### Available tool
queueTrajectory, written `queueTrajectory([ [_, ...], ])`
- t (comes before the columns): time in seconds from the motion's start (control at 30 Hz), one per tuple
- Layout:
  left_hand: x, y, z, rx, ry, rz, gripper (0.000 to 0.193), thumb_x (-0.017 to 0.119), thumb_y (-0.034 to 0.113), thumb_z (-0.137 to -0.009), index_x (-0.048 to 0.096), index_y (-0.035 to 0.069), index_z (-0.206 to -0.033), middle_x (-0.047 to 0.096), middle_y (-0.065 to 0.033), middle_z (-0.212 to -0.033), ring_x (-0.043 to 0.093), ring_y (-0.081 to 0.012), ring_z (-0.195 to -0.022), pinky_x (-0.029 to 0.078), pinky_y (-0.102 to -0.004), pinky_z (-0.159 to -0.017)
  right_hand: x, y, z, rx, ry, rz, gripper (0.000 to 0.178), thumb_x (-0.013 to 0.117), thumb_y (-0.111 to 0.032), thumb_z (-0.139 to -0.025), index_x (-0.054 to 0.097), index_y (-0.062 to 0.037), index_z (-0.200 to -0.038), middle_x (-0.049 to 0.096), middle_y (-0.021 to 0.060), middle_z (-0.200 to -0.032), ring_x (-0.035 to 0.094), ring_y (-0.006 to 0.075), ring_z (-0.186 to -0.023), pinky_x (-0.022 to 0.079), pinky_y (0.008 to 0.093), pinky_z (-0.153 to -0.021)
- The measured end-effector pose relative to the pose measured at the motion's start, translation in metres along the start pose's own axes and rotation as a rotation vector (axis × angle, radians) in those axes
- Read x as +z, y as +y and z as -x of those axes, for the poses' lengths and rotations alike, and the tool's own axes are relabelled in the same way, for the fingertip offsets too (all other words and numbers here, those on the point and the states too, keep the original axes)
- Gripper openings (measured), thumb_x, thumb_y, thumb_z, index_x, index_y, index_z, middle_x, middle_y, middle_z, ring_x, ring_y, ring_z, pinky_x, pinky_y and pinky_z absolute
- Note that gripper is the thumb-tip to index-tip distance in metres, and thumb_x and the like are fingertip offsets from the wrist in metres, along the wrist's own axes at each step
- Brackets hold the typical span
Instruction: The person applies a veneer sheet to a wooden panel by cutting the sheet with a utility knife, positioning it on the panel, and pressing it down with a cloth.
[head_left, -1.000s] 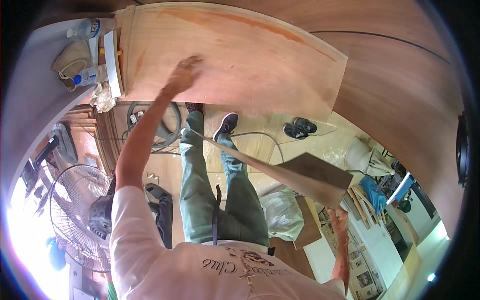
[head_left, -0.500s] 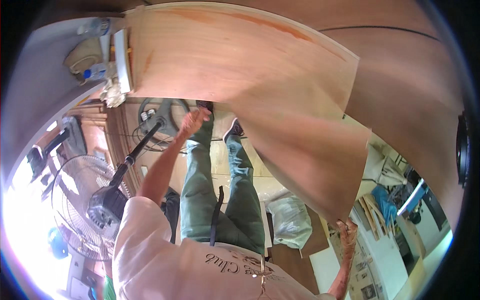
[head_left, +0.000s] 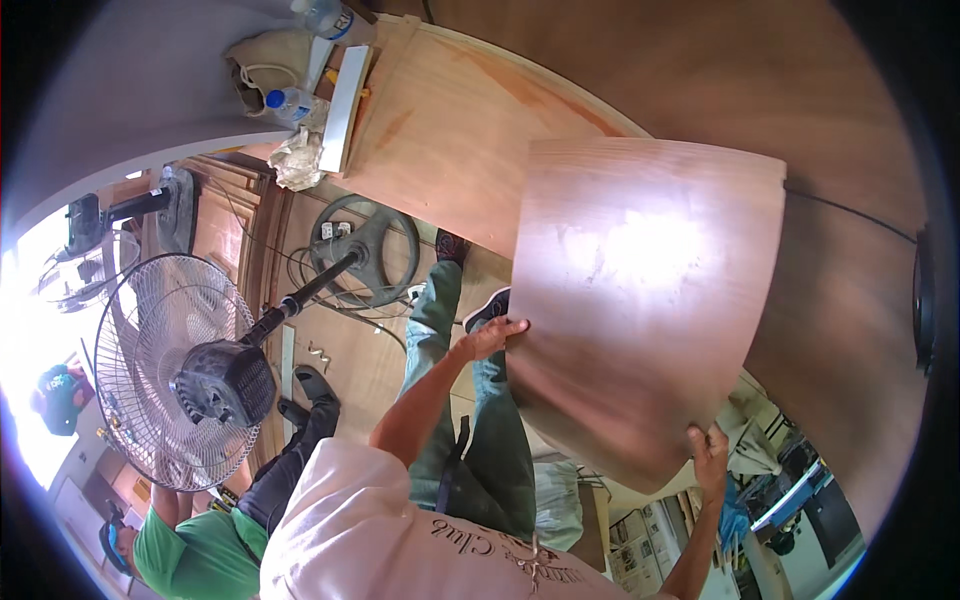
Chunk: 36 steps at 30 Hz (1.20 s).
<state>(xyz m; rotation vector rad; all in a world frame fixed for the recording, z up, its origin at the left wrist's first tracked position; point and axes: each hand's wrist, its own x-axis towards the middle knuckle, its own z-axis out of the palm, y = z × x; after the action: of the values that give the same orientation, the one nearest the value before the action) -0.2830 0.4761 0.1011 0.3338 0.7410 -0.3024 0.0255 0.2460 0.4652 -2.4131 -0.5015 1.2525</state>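
A thin, flexible brown wood veneer sheet (head_left: 640, 330) hangs in front of me, bowed and shining in its middle. My left hand (head_left: 490, 338) is closed on its left edge, with the thumb on the upper face. At the sheet's near right corner, my right hand (head_left: 709, 452) pinches the border; some of its fingers are hidden behind. Beyond the sheet, and partly covered by it, lies a pale wood panel (head_left: 440, 130) with orange-brown streaks.
At left stands a black pedestal fan (head_left: 225, 385), its round base (head_left: 365, 250) and loose cables on the floor. Bottles, a cloth and a white strip (head_left: 345, 110) lie by the panel's left end. A person in a green shirt (head_left: 200, 550) is at lower left; a plastic bag (head_left: 557, 505) sits near my legs.
My left hand has moved right and taken hold of the sheet's left edge. The sheet has spread wider and faces me more. The view has shifted, bringing the person in green into sight.
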Motion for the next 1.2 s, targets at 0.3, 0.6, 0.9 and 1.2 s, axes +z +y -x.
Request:
queueTrajectory([
  [0.3, 0.018, -0.052, 0.086, 0.214, 0.147, 0.384, 0.058, 0.071, 0.040, -0.092, 0.054, 0.005, -0.135, 0.060, -0.0020, -0.132, 0.055, -0.0170, -0.120, 0.045, -0.0377, -0.097, 0.007, -0.047, -0.123, -0.273, 0.038, 0.086, 0.030, 0.063, -0.018, -0.097, 0.060, 0.0058, -0.114, 0.063, 0.0072, -0.093, 0.055, 0.0120, -0.086, 0.046, 0.0284, -0.078],
  [0.6, 0.002, -0.061, 0.098, 0.314, 0.481, 0.484, 0.033, 0.074, 0.044, -0.088, 0.064, 0.017, -0.104, 0.062, 0.0059, -0.093, 0.053, -0.0044, -0.069, 0.042, -0.0206, -0.057, 0.089, -0.097, -0.255, -0.342, 0.034, -0.011, 0.041, 0.073, -0.034, -0.090, 0.065, -0.0015, -0.114, 0.059, 0.0041, -0.084, 0.052, 0.0121, -0.075, 0.046, 0.0302, -0.069],
  [0.9, -0.017, -0.039, 0.060, 0.350, 0.527, 0.613, 0.028, 0.062, 0.044, -0.096, 0.062, 0.016, -0.099, 0.060, 0.0049, -0.078, 0.057, -0.0066, -0.069, 0.040, -0.0132, -0.046, 0.152, -0.068, -0.297, -0.645, 0.630, 0.063, 0.053, 0.070, -0.039, -0.089, 0.059, -0.0098, -0.133, 0.062, 0.0161, -0.129, 0.057, 0.0331, -0.121, 0.044, 0.0423, -0.102],
  [1.2, 0.004, -0.060, 0.033, 0.306, 0.501, 0.729, 0.025, 0.064, 0.040, -0.096, 0.055, 0.021, -0.084, 0.048, 0.0092, -0.063, 0.045, -0.0018, -0.053, 0.031, -0.0141, -0.037, 0.337, 0.357, -0.026, 0.906, 1.296, -0.515, 0.070, 0.076, -0.042, -0.085, 0.049, 0.0001, -0.134, 0.058, 0.0184, -0.126, 0.053, 0.0331, -0.119, 0.044, 0.0433, -0.102],
])
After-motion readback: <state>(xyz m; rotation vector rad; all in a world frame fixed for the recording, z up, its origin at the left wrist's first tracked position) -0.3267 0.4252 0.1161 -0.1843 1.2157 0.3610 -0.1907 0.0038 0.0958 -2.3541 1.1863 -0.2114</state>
